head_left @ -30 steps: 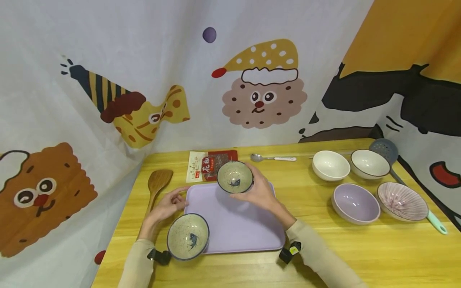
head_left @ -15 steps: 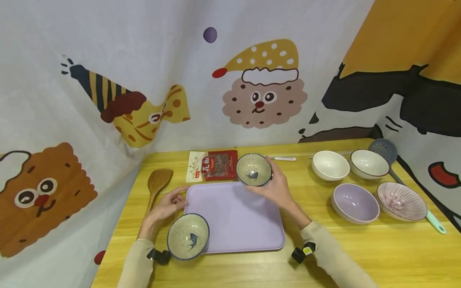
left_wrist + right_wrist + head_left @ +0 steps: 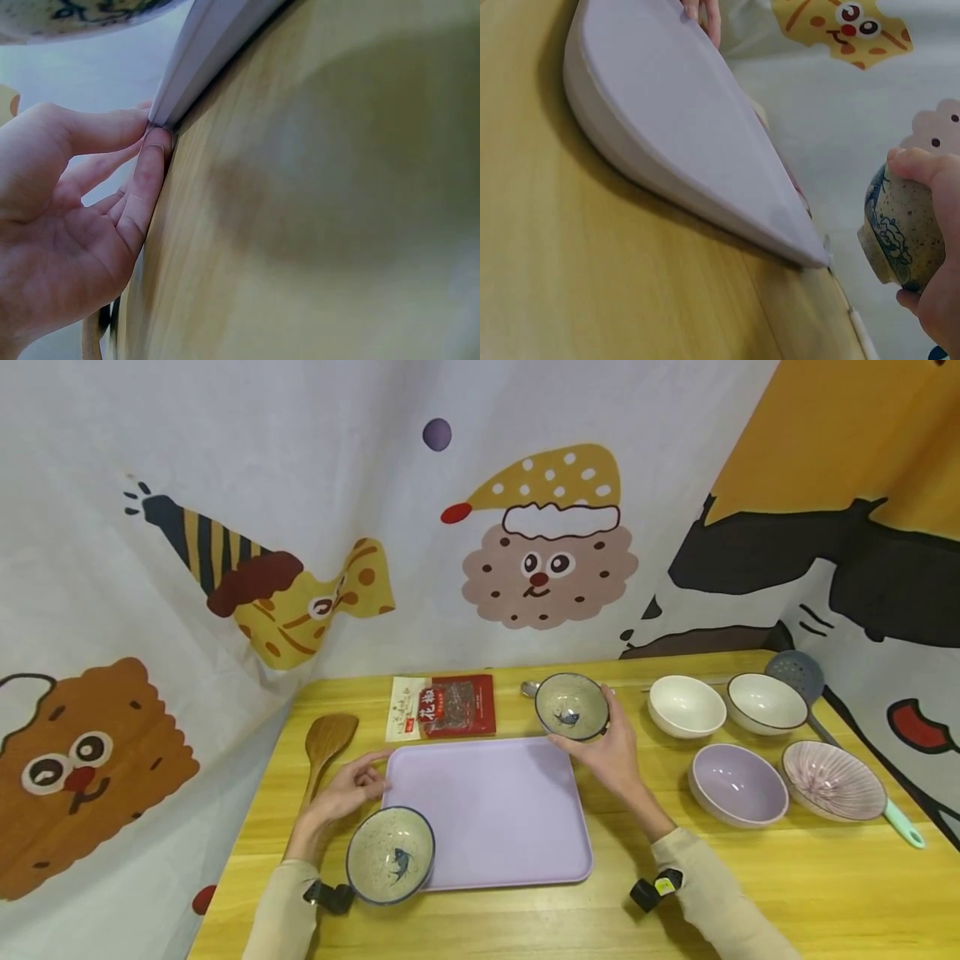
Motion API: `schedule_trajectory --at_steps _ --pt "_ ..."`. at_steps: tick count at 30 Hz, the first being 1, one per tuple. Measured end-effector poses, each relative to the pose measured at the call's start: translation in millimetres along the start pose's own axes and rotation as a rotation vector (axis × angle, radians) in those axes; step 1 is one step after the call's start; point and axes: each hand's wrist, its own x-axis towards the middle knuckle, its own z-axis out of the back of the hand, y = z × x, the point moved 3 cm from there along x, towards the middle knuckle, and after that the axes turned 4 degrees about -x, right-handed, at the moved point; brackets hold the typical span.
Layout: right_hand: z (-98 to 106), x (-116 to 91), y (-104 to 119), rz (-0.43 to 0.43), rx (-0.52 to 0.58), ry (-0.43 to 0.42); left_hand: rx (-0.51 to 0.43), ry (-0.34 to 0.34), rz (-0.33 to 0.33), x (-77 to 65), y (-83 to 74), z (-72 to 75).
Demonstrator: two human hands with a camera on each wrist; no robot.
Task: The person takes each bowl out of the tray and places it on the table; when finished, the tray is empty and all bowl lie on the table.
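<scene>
In the head view my right hand [image 3: 613,758] grips a small speckled bowl [image 3: 572,703] with a dark rim and a blue fish inside. The right wrist view shows this bowl [image 3: 900,225] raised in the air, its foot and blue-patterned outside visible. At the left end of the lilac tray [image 3: 495,810], my left hand [image 3: 348,789] pinches the rim between thumb and forefinger, seen closely in the left wrist view. A larger speckled bowl [image 3: 390,856], also with a blue fish, overlaps the tray's front-left corner.
A wooden spatula [image 3: 330,739] lies left of the tray. Behind are a red seasoning packet [image 3: 453,706] and a spoon [image 3: 529,688], partly hidden. On the right stand a white bowl [image 3: 686,706], a dark-rimmed bowl [image 3: 767,702], a purple bowl [image 3: 738,783], a striped bowl [image 3: 832,779] and a skimmer [image 3: 795,675].
My right hand has carried the small speckled bowl rightward and slightly back, from above the tray to over the spoon behind it. The left hand, the tray and the larger bowl stay put.
</scene>
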Motion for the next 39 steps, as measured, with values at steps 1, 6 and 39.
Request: schedule_trajectory --at_steps 1,6,39 --pt "1.9 0.2 -1.8 -0.010 0.004 -0.010 0.000 0.001 -0.002 0.4 0.6 0.0" --pt "11.5 0.6 -9.7 -0.063 -0.004 -0.051 0.011 0.005 -0.009 1.2 1.3 -0.2" --pt "23.6 7.9 -55.6 -0.155 -0.135 -0.036 0.045 -0.005 -0.011 0.2 1.7 -1.0"
